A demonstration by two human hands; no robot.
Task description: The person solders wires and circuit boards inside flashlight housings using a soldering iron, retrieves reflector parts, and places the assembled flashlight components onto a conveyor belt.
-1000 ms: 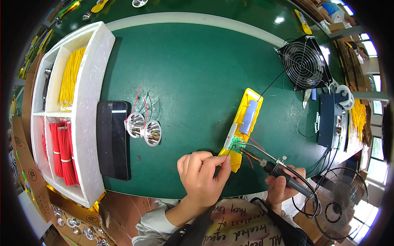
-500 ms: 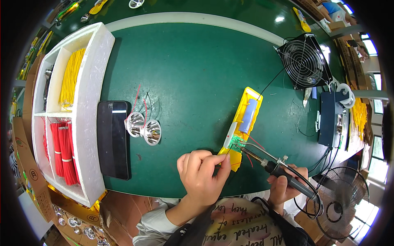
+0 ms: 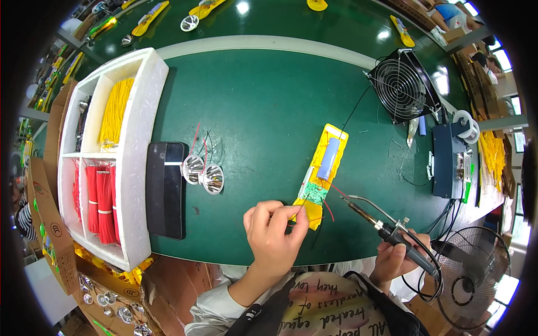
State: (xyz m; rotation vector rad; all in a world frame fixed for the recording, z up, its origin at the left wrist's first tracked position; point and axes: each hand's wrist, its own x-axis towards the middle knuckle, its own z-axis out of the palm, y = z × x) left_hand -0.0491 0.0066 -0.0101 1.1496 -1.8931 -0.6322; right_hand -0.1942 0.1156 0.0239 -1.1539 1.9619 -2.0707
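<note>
Near the green bench's front edge (image 3: 224, 260), your left hand (image 3: 273, 234) pinched a thin dark wire (image 3: 306, 201), best held still; your right hand (image 3: 397, 259) clasped the grey-handled soldering iron (image 3: 394, 236).

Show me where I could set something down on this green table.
The widest bare patch lies beyond the silver reflectors, between the white foam box and black fan. Another lies between the reflectors and yellow casing. It's crowded around the casing, with the left hand and soldering iron close, and near the dark blue box.
</note>
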